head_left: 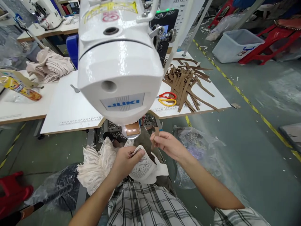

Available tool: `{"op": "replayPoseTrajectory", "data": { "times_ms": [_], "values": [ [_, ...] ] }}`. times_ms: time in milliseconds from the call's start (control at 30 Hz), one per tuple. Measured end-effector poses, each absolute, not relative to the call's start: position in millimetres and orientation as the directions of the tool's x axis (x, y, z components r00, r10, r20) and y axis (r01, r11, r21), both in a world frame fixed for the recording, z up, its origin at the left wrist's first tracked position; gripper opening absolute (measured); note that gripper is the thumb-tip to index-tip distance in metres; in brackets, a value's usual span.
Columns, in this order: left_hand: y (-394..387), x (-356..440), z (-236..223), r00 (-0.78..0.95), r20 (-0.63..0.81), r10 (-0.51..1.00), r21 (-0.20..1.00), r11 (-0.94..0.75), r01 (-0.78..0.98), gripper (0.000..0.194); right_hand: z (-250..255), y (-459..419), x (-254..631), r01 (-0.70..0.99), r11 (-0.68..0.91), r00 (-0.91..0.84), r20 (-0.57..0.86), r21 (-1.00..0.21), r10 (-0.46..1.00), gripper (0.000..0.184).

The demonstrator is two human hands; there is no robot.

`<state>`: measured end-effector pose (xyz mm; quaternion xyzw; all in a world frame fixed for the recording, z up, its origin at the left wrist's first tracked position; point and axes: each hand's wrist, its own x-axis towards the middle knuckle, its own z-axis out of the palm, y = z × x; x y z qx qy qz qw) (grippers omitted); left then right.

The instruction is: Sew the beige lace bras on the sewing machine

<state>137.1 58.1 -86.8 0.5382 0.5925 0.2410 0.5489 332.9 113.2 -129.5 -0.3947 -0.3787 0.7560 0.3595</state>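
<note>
My left hand [128, 160] is closed on the edge of a cream lace bra [143, 169], thumb on top, over my lap. Between the thumb and fingers of my right hand [166, 142] is a short brown fabric strip [154, 138], held upright just right of the bra. Both hands are below the head of a white JUKI sewing machine [122, 69]. A bundle of cream lace pieces [101, 163] hangs to the left of my left hand. More brown fabric strips [183, 84] lie piled on the table to the right.
Scissors [167, 99] with red and yellow handles lie beside the pile on the white table [70, 103]. Folded beige fabric [49, 66] and a yellow snack packet [22, 86] are at left. A plastic bag [197, 150] is on the floor at right, and a clear bin [237, 45] stands farther back.
</note>
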Motion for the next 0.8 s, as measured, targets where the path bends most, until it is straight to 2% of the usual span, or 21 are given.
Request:
{"op": "replayPoseTrajectory", "data": {
  "times_ms": [67, 100, 167, 233, 333, 467, 500, 533, 600, 667, 800],
  "values": [
    [59, 137, -85, 0.192, -0.378, 0.906, 0.873, 0.279, 0.4, 0.043, -119, 113, 334, -0.087, -0.354, -0.631, -0.223, -0.931, 0.743, 0.025],
    [59, 136, -85, 0.201, -0.381, 0.903, 0.869, 0.275, 0.412, 0.043, -113, 112, 332, -0.035, -0.275, -0.676, -0.18, -0.961, 0.715, 0.022],
    [58, 135, -86, 0.201, -0.392, 0.898, 0.855, 0.275, 0.439, 0.044, -105, 108, 328, 0.02, -0.148, -0.678, -0.123, -0.989, 0.725, 0.02],
    [56, 134, -90, 0.192, -0.347, 0.918, 0.855, 0.226, 0.468, 0.044, -101, 104, 323, 0.034, -0.097, -0.625, -0.097, -0.995, 0.774, 0.02],
    [48, 135, -98, 0.178, -0.138, 0.974, 0.886, 0.041, 0.463, 0.034, -101, 105, 320, -0.027, -0.143, -0.57, -0.103, -0.989, 0.815, 0.019],
    [38, 141, -108, 0.018, 0.144, 0.989, 0.845, -0.132, 0.519, 0.012, -101, 119, 321, -0.12, -0.288, -0.54, -0.181, -0.95, 0.822, 0.023],
    [38, 142, -109, 0.007, 0.224, 0.975, 0.815, -0.191, 0.547, 0.012, -101, 125, 322, -0.125, -0.321, -0.55, -0.204, -0.939, 0.81, 0.026],
    [39, 141, -108, 0.035, 0.305, 0.952, 0.772, -0.268, 0.576, 0.02, -99, 131, 322, -0.128, -0.351, -0.562, -0.224, -0.928, 0.796, 0.029],
    [45, 136, -102, 0.162, 0.416, 0.895, 0.656, -0.418, 0.628, 0.032, -97, 145, 324, -0.133, -0.381, -0.556, -0.25, -0.915, 0.793, 0.034],
    [55, 129, -91, 0.242, 0.394, 0.887, 0.593, -0.446, 0.67, 0.03, -96, 160, 323, -0.117, -0.331, -0.509, -0.229, -0.936, 0.829, 0.035],
    [72, 118, -67, 0.09, 0.136, 0.987, 0.727, -0.162, 0.667, 0.028, -95, 188, 312, 0.028, -0.09, -0.418, -0.094, -0.996, 0.904, 0.025]
  ]
}}
